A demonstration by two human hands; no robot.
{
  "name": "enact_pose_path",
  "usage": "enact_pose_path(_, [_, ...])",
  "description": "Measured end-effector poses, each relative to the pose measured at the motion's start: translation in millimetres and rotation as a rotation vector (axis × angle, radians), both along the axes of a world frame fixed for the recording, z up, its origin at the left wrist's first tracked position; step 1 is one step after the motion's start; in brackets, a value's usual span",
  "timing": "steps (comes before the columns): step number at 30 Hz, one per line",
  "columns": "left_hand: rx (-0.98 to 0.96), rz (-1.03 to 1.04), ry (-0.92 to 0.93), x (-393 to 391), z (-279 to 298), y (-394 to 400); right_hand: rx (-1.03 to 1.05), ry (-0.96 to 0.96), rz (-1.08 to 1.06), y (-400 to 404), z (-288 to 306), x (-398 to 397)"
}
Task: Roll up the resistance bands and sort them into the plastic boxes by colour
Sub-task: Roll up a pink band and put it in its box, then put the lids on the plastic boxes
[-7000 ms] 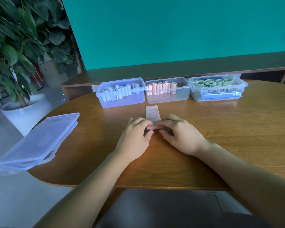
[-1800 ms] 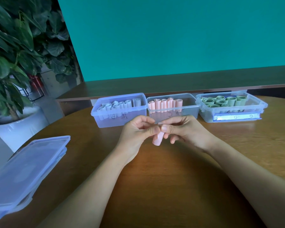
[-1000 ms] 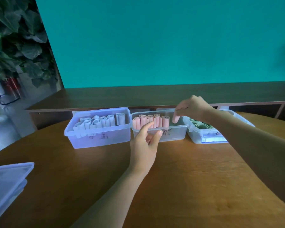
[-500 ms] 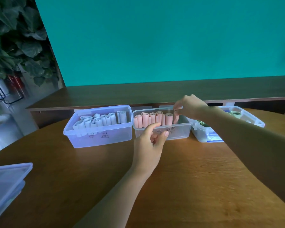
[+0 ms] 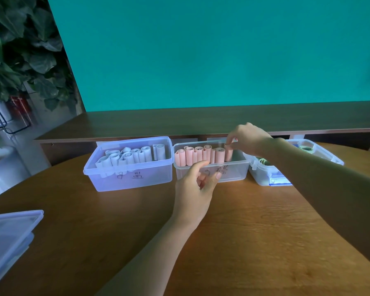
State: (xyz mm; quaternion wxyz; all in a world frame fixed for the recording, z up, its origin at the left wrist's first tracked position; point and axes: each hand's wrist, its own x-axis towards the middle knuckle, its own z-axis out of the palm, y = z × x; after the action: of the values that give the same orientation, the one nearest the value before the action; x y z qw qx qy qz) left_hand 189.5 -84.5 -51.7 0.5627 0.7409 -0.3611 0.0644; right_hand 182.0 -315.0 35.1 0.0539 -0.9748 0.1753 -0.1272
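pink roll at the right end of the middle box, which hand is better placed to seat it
Right. The right hand is over the middle box with its fingertips on the top of the end pink roll. The left hand is in front of the box's near wall, empty, away from that roll.

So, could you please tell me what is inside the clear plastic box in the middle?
The clear plastic box holds upright pink rolled bands; the right hand pinches the rightmost. The left hand covers part of its front.

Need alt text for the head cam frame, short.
Right hand sets a pink roll upright into the middle box, among other pink rolls; left hand hovers, curled, before it. Left box holds whitish rolls, right box green ones.
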Motion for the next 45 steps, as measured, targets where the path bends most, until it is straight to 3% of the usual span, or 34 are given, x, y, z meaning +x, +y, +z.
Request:
enact_pose_path(7, [0.003,0.000,0.019,-0.7,1.7,0.4,-0.058,0.013,-0.002,-0.6,-2.0,-5.5])
enact_pose_path(26, [-0.019,0.030,0.061,-2.9,3.2,6.3,0.091,-0.129,0.044,9.8,15.8,-35.6])
enact_pose_path(35, [-0.030,0.110,0.098,-34.9,32.7,82.8,0.231,-0.257,0.193,116.3,15.0,-87.5])
enact_pose_path(45, [0.027,0.389,0.018,-69.8,55.3,290.7,0.444,-0.149,0.494,319.0,-20.4,-77.9])
